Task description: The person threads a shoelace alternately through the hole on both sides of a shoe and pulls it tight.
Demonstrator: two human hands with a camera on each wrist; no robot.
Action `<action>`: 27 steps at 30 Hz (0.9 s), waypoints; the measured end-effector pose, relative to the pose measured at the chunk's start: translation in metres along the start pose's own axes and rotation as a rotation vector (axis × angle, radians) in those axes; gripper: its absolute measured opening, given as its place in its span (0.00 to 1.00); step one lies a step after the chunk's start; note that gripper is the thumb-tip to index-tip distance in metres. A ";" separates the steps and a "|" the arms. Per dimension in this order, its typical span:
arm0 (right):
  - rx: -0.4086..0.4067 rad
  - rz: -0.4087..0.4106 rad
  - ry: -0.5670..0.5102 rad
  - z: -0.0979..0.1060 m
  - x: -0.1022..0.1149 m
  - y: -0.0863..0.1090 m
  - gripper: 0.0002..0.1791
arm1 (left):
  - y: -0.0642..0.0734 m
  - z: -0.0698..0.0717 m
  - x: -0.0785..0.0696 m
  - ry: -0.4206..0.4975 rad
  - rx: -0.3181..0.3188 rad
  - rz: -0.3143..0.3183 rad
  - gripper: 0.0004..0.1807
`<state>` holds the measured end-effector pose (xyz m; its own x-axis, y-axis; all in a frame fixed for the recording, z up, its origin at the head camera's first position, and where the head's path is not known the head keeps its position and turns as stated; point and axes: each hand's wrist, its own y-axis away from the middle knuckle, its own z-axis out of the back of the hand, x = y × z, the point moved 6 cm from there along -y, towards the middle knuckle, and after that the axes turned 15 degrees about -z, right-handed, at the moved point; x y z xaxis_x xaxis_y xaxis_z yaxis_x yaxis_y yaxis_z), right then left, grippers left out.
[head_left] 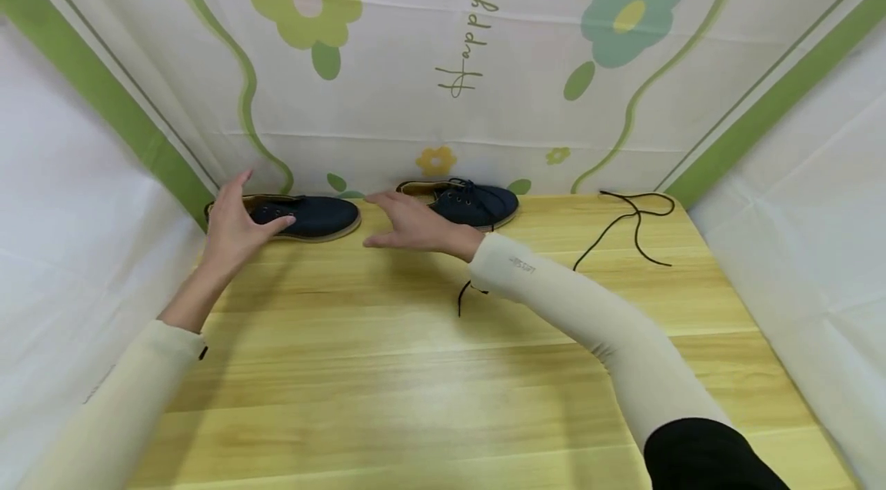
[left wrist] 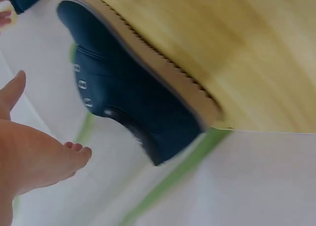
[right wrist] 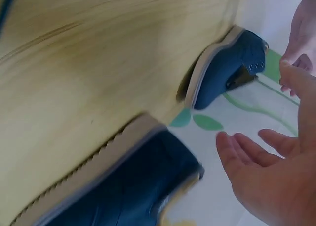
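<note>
Two navy shoes stand at the table's far edge, toes to the right in the head view. My left hand (head_left: 231, 228) is over the heel end of the left shoe (head_left: 325, 218), thumb and fingers spread apart. That shoe's eyelets show no lace in the left wrist view, where my hand (left wrist: 42, 154) appears beside its opening. Between the shoes is my right hand (head_left: 422, 227), fingers extended and holding nothing, its wrist overlapping the laced right shoe (head_left: 494, 202). The right wrist view shows this hand's fingers (right wrist: 254, 159) apart from both shoes.
A loose black shoelace (head_left: 633, 215) lies on the wood-grain table (head_left: 388, 413) at the right, partly hidden by my right sleeve (head_left: 574, 305). Another lace end (head_left: 460, 301) pokes out below that sleeve. A white flowered cloth (head_left: 388, 90) rises behind the shoes; white cloth flanks both sides.
</note>
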<state>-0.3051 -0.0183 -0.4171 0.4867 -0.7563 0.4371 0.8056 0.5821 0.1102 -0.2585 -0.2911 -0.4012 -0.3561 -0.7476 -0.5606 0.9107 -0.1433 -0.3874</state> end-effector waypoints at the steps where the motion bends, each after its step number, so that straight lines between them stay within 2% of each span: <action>1: 0.025 -0.007 -0.004 -0.005 0.003 -0.005 0.48 | 0.002 0.002 0.005 0.005 -0.002 0.014 0.59; 7: 0.092 -0.079 -0.015 -0.031 0.007 -0.031 0.48 | 0.013 0.009 0.033 0.037 0.001 0.120 0.63; 15: 0.051 -0.190 -0.050 -0.045 0.000 -0.052 0.48 | 0.024 0.011 0.065 0.081 -0.032 0.227 0.65; 20: 0.051 -0.210 -0.120 -0.052 -0.005 -0.062 0.47 | 0.029 0.008 0.089 0.145 -0.005 0.315 0.66; 27: 0.043 -0.200 -0.175 -0.064 -0.007 -0.073 0.46 | 0.031 0.001 0.105 0.271 0.035 0.303 0.48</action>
<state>-0.3460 -0.0751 -0.4849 0.2504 -0.7966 0.5503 0.8629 0.4414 0.2463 -0.2674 -0.3749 -0.4715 -0.1091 -0.5619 -0.8200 0.9877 0.0315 -0.1530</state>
